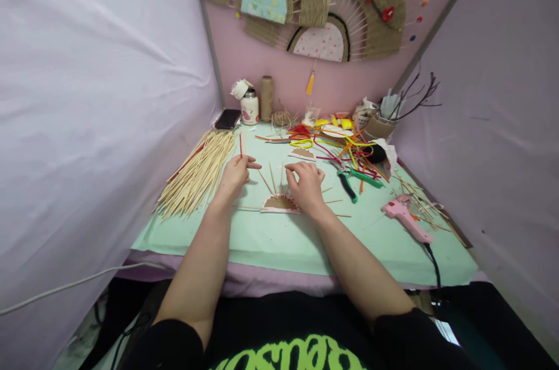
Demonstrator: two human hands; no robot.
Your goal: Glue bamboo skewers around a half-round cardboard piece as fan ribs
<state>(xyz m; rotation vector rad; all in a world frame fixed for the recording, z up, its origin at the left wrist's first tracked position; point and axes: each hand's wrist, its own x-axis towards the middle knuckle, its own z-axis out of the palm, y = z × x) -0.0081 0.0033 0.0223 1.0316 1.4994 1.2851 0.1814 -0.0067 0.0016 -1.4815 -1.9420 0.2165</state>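
A small half-round cardboard piece (279,204) lies on the green mat (271,242) with thin bamboo sticks (271,176) fanning out from it. My left hand (234,175) rests just left of it, fingers curled in a pinch around the base of a thin red stick (240,144) that points away from me. My right hand (307,185) lies over the right side of the cardboard piece, its fingers bent and pressed down on the sticks there.
A big pile of bamboo skewers (198,175) lies at the left. Coloured pipe cleaners (345,145), green-handled pliers (351,180) and a pink glue gun (406,218) lie at the right. A phone (227,119), a jar (250,106) and a twine spool (266,90) stand at the back.
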